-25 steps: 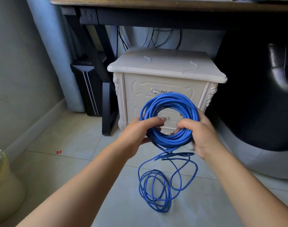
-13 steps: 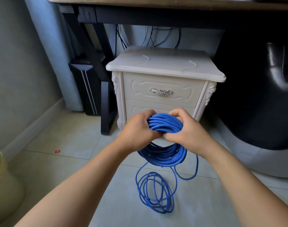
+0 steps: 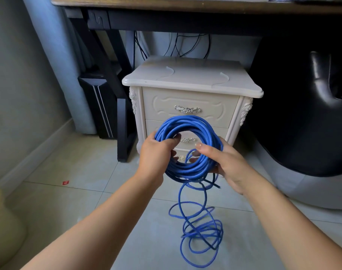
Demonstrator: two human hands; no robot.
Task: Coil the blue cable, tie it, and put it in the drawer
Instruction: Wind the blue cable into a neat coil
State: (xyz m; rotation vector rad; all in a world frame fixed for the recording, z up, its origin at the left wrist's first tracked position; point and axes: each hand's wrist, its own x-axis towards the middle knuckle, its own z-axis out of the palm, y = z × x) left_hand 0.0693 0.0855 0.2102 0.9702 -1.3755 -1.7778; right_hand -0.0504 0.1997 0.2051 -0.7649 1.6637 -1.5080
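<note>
I hold a thick ring of coiled blue cable (image 3: pixel 187 123) upright in front of a cream nightstand. My left hand (image 3: pixel 156 152) grips the ring's left side, fingers curled through its hole. My right hand (image 3: pixel 224 162) grips the lower right side, thumb over the strands. A loose stretch of the cable hangs from the ring to a tangle of loops on the floor (image 3: pixel 201 232). The nightstand's top drawer (image 3: pixel 162 106), with a silver handle (image 3: pixel 187 109), is closed. The ring partly hides the lower drawer.
A dark desk (image 3: pixel 185 4) spans overhead, its black leg (image 3: pixel 123 129) left of the nightstand (image 3: pixel 185 78). A big black chair (image 3: pixel 302 114) fills the right. A pale bag (image 3: pixel 2 227) sits at the lower left. A red scrap (image 3: pixel 65 182) lies on the tiled floor.
The coil, flattened between both hands half a second ago, now stands open as a ring again. My hands have moved apart to its sides, and the loose floor loops have shifted.
</note>
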